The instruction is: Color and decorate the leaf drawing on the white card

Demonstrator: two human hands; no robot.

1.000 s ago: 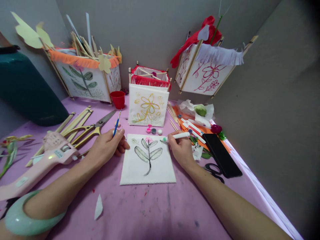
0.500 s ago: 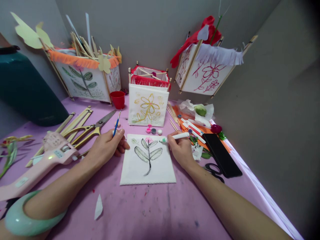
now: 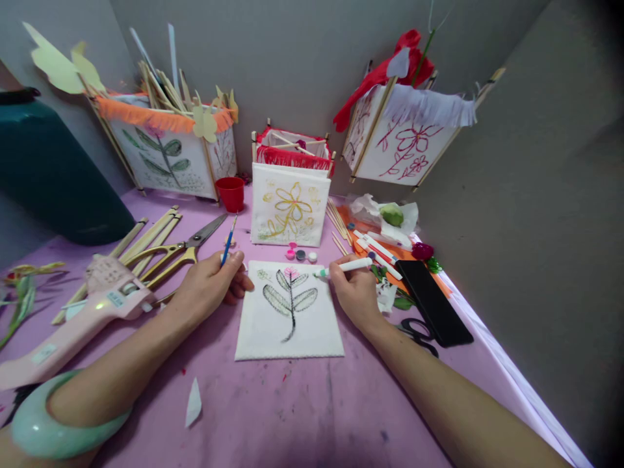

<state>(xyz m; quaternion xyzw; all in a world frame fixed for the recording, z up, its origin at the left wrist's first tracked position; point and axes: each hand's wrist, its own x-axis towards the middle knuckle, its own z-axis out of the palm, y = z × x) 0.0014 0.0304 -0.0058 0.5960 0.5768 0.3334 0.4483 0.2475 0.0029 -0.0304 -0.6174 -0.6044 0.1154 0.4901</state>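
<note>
A white canvas panel [image 3: 312,335] lies flat before me, showing a pink flower with a dark stem and green leaves. My right hand [image 3: 355,286] is closed around a white marker pen [image 3: 355,264], whose green tip is at the panel's upper right. I cannot tell whether the tip touches the cloth. Between thumb and fingers, my left hand [image 3: 214,283] grips a blue paintbrush [image 3: 227,244], bristles up, beside the panel's upper left edge. Small paint pots [image 3: 300,255] in pink, grey and white stand just beyond the panel.
Gold-handled scissors [image 3: 182,250], wooden sticks [image 3: 143,237] and a pink glue gun [image 3: 97,318] lie at the left. A red cup [image 3: 231,195] stands behind. At the right are a black phone [image 3: 433,302], black-handled scissors [image 3: 419,331] and several markers [image 3: 383,257]. Decorated lanterns [image 3: 168,156] line the back.
The whole view has shifted very slightly. The marker tip has moved marginally to the right at the panel's upper right; both hands keep their grips.
</note>
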